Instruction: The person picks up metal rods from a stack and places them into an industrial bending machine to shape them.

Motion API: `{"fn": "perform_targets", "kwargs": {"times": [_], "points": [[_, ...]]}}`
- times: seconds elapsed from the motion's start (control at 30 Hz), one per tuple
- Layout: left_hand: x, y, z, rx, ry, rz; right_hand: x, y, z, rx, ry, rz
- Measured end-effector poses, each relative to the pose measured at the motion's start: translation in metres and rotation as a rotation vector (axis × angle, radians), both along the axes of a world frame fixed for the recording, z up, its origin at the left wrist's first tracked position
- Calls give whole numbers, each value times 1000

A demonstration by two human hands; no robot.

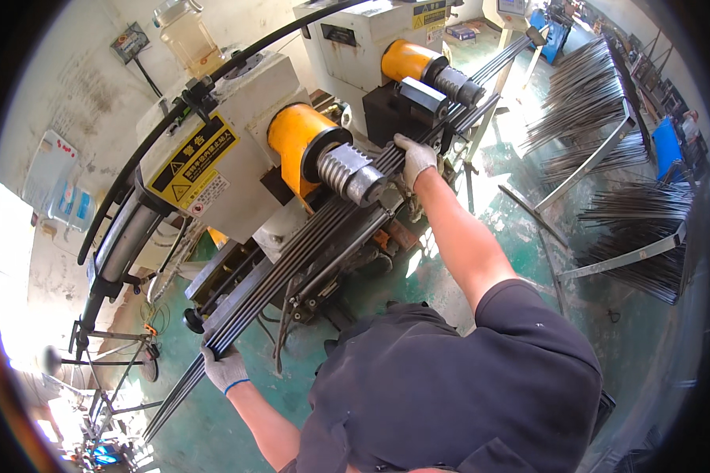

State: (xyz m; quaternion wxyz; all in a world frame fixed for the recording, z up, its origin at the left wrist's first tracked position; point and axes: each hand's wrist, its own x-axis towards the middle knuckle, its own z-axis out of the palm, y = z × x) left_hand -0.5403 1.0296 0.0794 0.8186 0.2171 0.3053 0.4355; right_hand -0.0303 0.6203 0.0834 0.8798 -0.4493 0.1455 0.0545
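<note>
Several long metal rods (292, 260), slender, straight and dark with a dull sheen, run as a loose flat bundle diagonally across the head view, from the lower left up past the machine toward the upper right. The left hand (224, 370), in a pale knit glove with a blue cuff edge, is closed around the bundle near its lower end; the rod tips jut out beyond it. The right hand (416, 163), in a similar pale glove, is curled narrowly over the rods farther up, between the two machine heads; what its fingers do underneath is hidden.

Just beside the rods, a ribbed steel cylinder (349, 171) with coarse ridges sticks out of a smooth, rounded orange housing (298, 130). This is set on a boxy, pale machine body (241, 189) bearing a black-and-yellow warning label (193, 164). A second orange housing (409, 61) of like shape stands beyond. On the right, bristling stacks of thin rods (580, 94) lie by flat metal bars (588, 165) above a scuffed green floor (213, 430).
</note>
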Motion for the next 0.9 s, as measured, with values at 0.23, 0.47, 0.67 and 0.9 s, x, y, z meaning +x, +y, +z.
{"fn": "perform_targets", "kwargs": {"times": [0.23, 0.47, 0.67, 0.9], "points": [[53, -23, 5, 0, 94, 11, -10, 13, -24, -153, -8, -138], [107, -84, 0, -51, 16, -141, -59, 31, 24, -48, 11, 57], [70, -28, 3, -125, -182, -18, -16, -12, 44, -123, 85, -43], [44, -6, -14, 43, 21, 68, -63, 25, 39, -565, 71, 45]]}}
